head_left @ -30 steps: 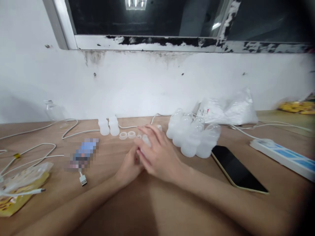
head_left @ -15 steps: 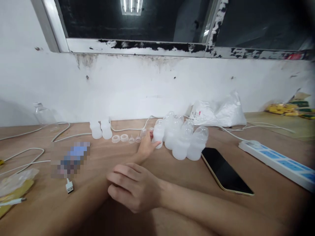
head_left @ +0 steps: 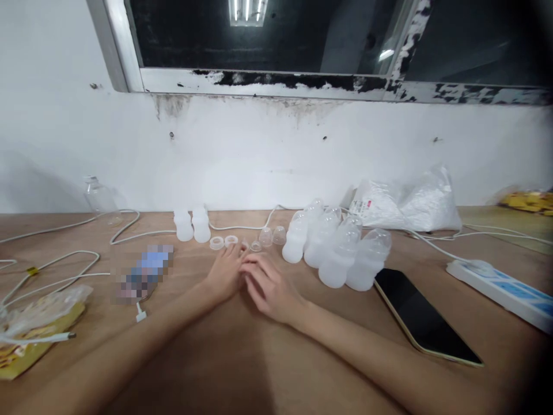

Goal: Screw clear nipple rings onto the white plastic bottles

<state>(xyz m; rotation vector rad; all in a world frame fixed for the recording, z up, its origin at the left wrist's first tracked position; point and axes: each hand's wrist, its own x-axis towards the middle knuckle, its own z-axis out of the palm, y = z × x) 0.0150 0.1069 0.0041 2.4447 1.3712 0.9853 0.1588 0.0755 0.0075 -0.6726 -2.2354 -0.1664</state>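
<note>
Near the middle of the wooden table, my left hand [head_left: 227, 270] and my right hand [head_left: 274, 287] meet at the fingertips. The fingers of both are loosely stretched, and I see nothing held between them. Just beyond the fingertips lie two clear collar rings [head_left: 217, 243] and small clear bottle nipples [head_left: 256, 246], one partly covered by my fingers. Two clear dome caps [head_left: 266, 237] stand behind these. To the right is a cluster of several frosted baby bottles [head_left: 295, 243] with domed caps on. Two uncapped bottle bodies [head_left: 184, 226] stand at the back left.
A black phone [head_left: 425, 317] and a white power strip [head_left: 501, 291] lie on the right. A white plastic bag [head_left: 404, 204] sits by the wall. On the left are a blurred-out phone [head_left: 147, 271], cables [head_left: 125, 233], a clear jar [head_left: 100, 199] and a yellow packet [head_left: 41, 337].
My left hand has let go of the capped bottle nearest it and drawn back leftward. My right hand has come off my left forearm to meet its fingertips. The view has shifted left.
</note>
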